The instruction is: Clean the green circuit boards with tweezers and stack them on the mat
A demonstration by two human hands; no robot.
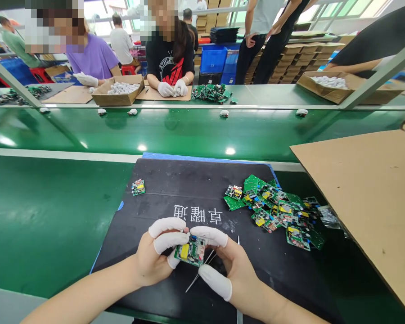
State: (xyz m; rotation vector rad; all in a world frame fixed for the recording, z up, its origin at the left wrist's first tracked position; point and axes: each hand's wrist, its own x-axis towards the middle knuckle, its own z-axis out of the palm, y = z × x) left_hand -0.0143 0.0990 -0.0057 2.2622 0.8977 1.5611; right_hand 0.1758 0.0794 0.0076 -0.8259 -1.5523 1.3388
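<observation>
A small green circuit board [191,252], with a yellow block and other parts facing up, is held between both hands above a black mat [162,180]. My left hand [157,252] grips its left edge, white finger cots on the fingers. On the right side, the cotted fingers of my right hand [226,265] close on the board at its top and lower corner. Thin metal tweezers [193,282] slant just below the board; whether my right hand holds them or they lie on the mat, I cannot tell. A narrow metal strip [239,317] runs partly hidden beneath my right hand.
Several circuit boards [283,209] are heaped at the mat's right, and a single board [138,186] lies at its upper left. Cardboard [361,180] juts in from the right. Beyond runs a green belt [182,130] carrying small white-wrapped pieces [224,113]; people work across it.
</observation>
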